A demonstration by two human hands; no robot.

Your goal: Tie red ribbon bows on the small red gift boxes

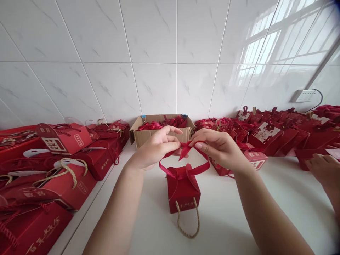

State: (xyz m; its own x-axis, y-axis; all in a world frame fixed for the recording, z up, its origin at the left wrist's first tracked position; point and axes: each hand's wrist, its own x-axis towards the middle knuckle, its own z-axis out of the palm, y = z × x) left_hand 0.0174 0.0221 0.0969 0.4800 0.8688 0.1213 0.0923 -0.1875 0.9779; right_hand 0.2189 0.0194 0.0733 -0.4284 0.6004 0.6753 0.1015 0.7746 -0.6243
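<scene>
A small red gift box point(184, 191) stands on the white table in front of me, its curved top flaps folded together. A twisted beige cord handle hangs down from its near side onto the table. Through the top of the box runs a red ribbon point(199, 169), both sides rising in a loop. My left hand point(159, 146) pinches the ribbon on the left, fingers partly bent. Close beside it, my right hand point(216, 146) pinches the ribbon between thumb and fingers. A pointed ribbon end hangs between the hands, above the box.
Red boxes with cord handles point(66, 184) are piled at the left. A cardboard carton point(138, 138) of red ribbons stands against the tiled wall. Red gift bags point(268, 136) line the back right. Another person's hand point(320, 170) touches a red item at the right edge.
</scene>
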